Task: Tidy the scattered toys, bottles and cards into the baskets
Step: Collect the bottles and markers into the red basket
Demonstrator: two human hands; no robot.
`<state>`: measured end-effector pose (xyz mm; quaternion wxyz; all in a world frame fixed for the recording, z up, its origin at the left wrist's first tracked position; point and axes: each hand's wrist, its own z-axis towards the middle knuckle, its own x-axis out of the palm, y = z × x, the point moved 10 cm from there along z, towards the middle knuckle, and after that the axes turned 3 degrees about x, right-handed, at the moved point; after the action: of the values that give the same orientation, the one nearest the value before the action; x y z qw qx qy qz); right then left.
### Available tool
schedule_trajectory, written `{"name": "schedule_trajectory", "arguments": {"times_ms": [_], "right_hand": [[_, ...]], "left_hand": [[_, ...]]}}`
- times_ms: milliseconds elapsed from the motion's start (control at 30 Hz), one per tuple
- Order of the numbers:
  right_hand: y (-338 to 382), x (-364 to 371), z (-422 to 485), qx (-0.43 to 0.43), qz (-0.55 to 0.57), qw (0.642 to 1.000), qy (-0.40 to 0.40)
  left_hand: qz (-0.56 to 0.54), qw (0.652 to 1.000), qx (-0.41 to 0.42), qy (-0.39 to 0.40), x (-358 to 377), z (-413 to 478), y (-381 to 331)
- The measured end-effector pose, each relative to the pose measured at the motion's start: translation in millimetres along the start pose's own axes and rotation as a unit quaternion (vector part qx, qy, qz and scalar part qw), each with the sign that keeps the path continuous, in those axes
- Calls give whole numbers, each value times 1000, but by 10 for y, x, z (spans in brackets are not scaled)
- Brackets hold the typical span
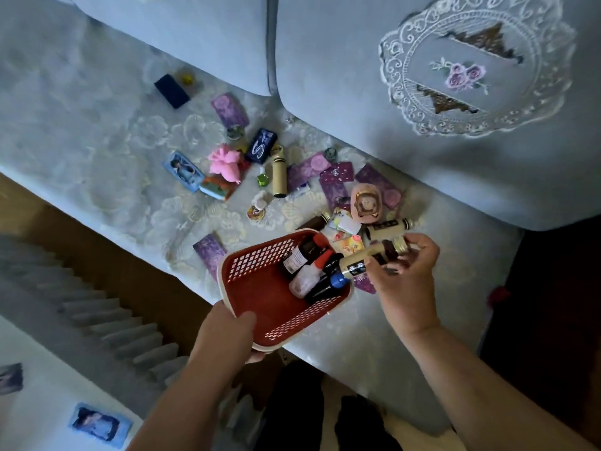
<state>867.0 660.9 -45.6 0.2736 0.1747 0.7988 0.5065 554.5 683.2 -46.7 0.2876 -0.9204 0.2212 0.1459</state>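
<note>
A person's left hand [227, 333] grips the near rim of a red plastic lattice basket [253, 258] at the near edge of a pale blue sofa seat [97, 157], thumb inside and fingers underneath. At the basket's right rim, the right hand [403, 275] pinches a beige cylindrical bottle with a dark cap [357, 263]. Held by one edge, the basket could tip under the added weight and spill its bottles back among the scattered purple cards [229, 109].

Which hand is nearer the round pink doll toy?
Right. The right hand, holding a beige bottle, is just on the near side of the pink doll toy; the left hand grips the red basket, farther to the left.
</note>
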Motion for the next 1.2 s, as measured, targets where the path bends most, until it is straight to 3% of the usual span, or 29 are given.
{"name": "schedule_trajectory", "arguments": {"times_ms": [167, 367, 567, 800, 900, 967, 1067, 1200], "right_hand": [[-55, 657, 20, 13, -98, 991, 90], [-98, 1137, 25, -21, -277, 948, 154], [-349, 1000, 484, 42, -313, 942, 115], [-680, 1713, 921, -94, -524, 801, 273], [-785, 1878, 1052, -138, -594, 745, 271], [-749, 1873, 1092, -170, -625, 728, 225], [-792, 1794, 1071, -171, -628, 733, 199], [-747, 1554, 1040, -107, -540, 818, 166]], "left_hand": [[34, 999, 22, 15, -185, 259, -371], [57, 998, 21, -6, -343, 441, -415], [41, 998, -22, -37, -604, 546, -61], [3, 997, -41, -62, -700, 606, 223], [2, 996, -40, -74, -711, 611, 295], [4, 996, -39, -75, -695, 602, 303], [9, 996, -44, -71, -689, 566, 304], [33, 996, -53, -70, -694, 516, 279]]}}
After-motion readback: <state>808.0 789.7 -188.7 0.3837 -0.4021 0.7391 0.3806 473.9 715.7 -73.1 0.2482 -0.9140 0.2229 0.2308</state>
